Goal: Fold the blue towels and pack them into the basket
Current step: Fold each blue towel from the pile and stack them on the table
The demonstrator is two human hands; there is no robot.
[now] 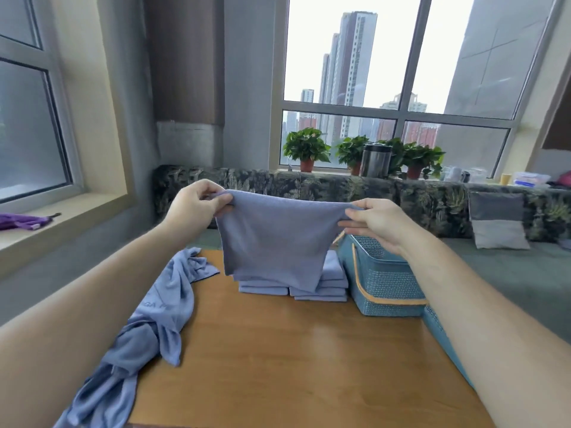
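I hold a blue towel up in the air above the wooden table, hanging doubled over. My left hand pinches its top left corner and my right hand pinches its top right corner. Behind the hanging towel, folded blue towels sit in two low stacks at the table's far edge. A blue woven basket with an orange handle stands to the right of the stacks, partly behind my right forearm. Crumpled blue towels lie along the table's left side.
A second blue basket edge shows under my right arm at the table's right edge. A patterned sofa with a grey cushion runs behind the table. Potted plants line the windowsill. A purple cloth lies on the left sill.
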